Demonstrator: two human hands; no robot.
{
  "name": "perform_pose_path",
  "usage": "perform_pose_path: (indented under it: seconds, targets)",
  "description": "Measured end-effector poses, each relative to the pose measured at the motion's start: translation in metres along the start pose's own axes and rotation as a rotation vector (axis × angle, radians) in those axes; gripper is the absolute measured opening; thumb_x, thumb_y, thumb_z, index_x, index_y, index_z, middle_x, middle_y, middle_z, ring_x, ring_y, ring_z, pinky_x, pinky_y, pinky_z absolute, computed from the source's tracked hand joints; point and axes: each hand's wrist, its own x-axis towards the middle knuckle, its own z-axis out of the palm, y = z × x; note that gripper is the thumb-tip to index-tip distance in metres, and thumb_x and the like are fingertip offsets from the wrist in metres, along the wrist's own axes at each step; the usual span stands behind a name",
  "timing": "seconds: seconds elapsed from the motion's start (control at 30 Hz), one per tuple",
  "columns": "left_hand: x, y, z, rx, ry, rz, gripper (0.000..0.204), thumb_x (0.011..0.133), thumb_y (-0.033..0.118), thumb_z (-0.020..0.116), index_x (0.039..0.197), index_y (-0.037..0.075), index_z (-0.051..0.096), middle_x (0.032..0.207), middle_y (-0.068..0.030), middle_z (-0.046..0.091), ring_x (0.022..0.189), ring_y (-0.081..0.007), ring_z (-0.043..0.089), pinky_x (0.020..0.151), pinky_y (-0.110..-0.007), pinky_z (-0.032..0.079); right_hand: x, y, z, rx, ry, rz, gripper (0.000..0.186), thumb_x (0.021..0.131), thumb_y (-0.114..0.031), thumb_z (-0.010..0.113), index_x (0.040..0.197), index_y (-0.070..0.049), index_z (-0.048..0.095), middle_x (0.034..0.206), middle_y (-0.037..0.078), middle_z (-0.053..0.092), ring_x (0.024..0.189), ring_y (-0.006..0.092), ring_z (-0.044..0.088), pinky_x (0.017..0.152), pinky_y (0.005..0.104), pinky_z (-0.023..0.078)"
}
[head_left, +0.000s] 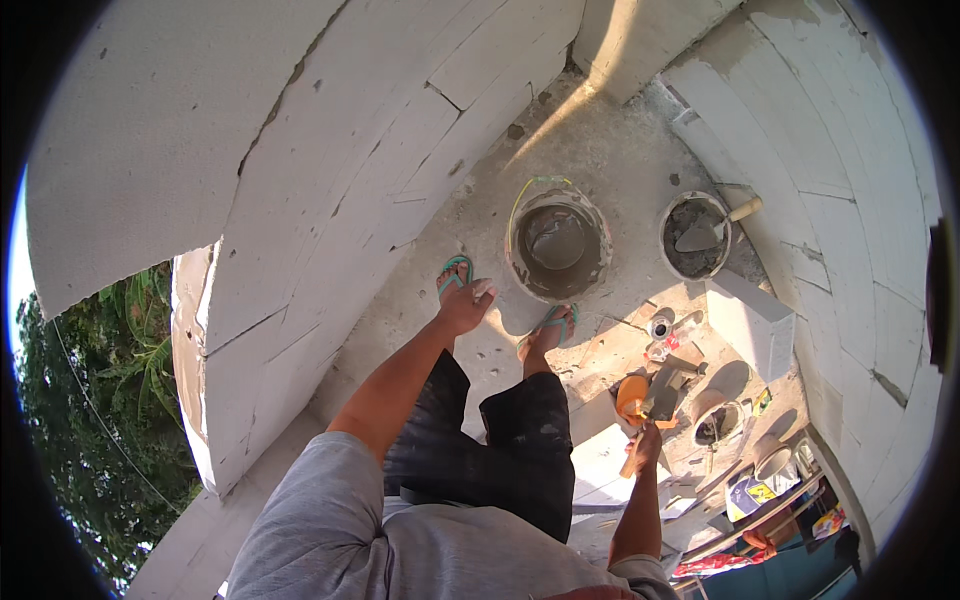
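Note:
My left hand (pixel 465 308) is above the floor near my sandalled feet, just left of a large bucket of wet grey mortar (pixel 556 262); its fingers are closed around something small and pale that I cannot make out. On the lower right, my right hand (pixel 647 443) grips the wooden handle of a trowel (pixel 661 398), whose grey blade overlaps an orange tool (pixel 630 390) behind it. A smaller bucket (pixel 690 255) holds darker mix and a second trowel (pixel 705 231), its handle over the rim.
Pale block walls (pixel 300 200) (pixel 850 250) enclose the concrete floor (pixel 470 210) on both sides. A white block (pixel 750 325) stands by the right wall. Another bucket (pixel 718 410), bags (pixel 755 495) and scattered items lie lower right. Past the left wall's end are trees (pixel 90 420).

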Motion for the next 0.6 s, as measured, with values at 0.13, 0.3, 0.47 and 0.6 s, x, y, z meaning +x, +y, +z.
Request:
perform_pose_path:
  seconds: [0.13,0.3,0.47,0.6]
  targets:
    - [-0.148,0.022,-0.096,-0.060,-0.106,-0.251,0.054,0.102,0.049,0.057,0.133,0.006,0.066,0.124,-0.0230,0.070,0.117,-0.0368,0.068,0.100,-0.043,0.053,-0.041,0.013,-0.007,0.083,0.046,0.034,0.033,0.101,-0.041,0.048,0.080,-0.015,0.047,0.061,0.001,0.044,0.046,0.0188,0.043,0.047,0.0379,0.040]
    - [-0.282,-0.100,-0.128,-0.053,0.094,-0.483,0.052,0.099,0.048,0.057,0.124,0.003,0.069,0.115,-0.0239,0.073,0.115,-0.0431,0.067,0.098,-0.047,0.053,-0.102,-0.038,0.036,-0.012,-0.068,-0.065,0.030,0.098,-0.038,0.053,0.081,-0.014,0.053,0.063,0.004,0.051,0.044,0.0207,0.047,0.045,0.0382,0.043]
    - [-0.358,-0.110,-0.144,-0.138,0.098,-0.632,0.054,0.100,0.047,0.058,0.126,0.001,0.069,0.116,-0.0262,0.073,0.114,-0.0407,0.069,0.099,-0.044,0.053,-0.195,-0.146,0.083,-0.261,-0.050,-0.503,0.028,0.096,-0.035,0.060,0.096,-0.006,0.057,0.066,0.006,0.057,0.047,0.0188,0.055,0.043,0.0364,0.048]
    - [-0.377,-0.110,-0.156,-0.211,-0.039,-0.657,0.051,0.100,0.043,0.060,0.122,-0.002,0.070,0.115,-0.0281,0.073,0.112,-0.0402,0.070,0.096,-0.045,0.053,-0.310,-0.225,0.131,-0.117,-0.148,-0.677,0.022,0.098,-0.031,0.058,0.098,-0.009,0.055,0.069,0.004,0.056,0.051,0.0155,0.054,0.045,0.0337,0.048]
